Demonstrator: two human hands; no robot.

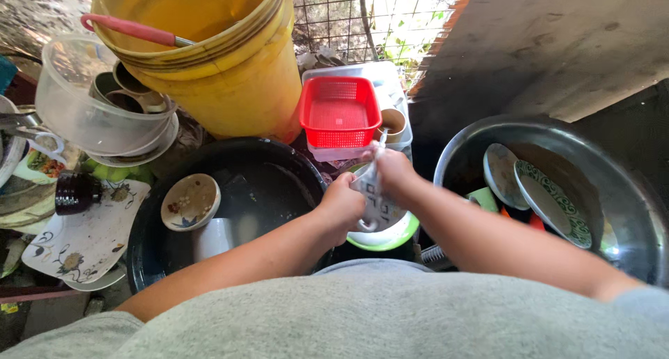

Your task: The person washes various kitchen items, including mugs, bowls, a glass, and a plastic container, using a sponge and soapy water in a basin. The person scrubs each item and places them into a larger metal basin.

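- Clearly, both hands grasped a white mug [375, 204]: left hand [341, 206] clenched on its side, right hand [394, 172] over its rim.
- Just beneath the fingers sat a green-rimmed bowl [390, 239].
- The mug looked wet, stiff, breakable and probably slippery; its handle, below the fingers, offered the surest hold.

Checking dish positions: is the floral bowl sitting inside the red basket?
No, the floral bowl floats in the black basin, apart from the red basket.

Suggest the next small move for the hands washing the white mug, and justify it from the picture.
Probably turn the white mug in the left hand to scrub another side: the right hand covers only its upper part, over the green-rimmed bowl.
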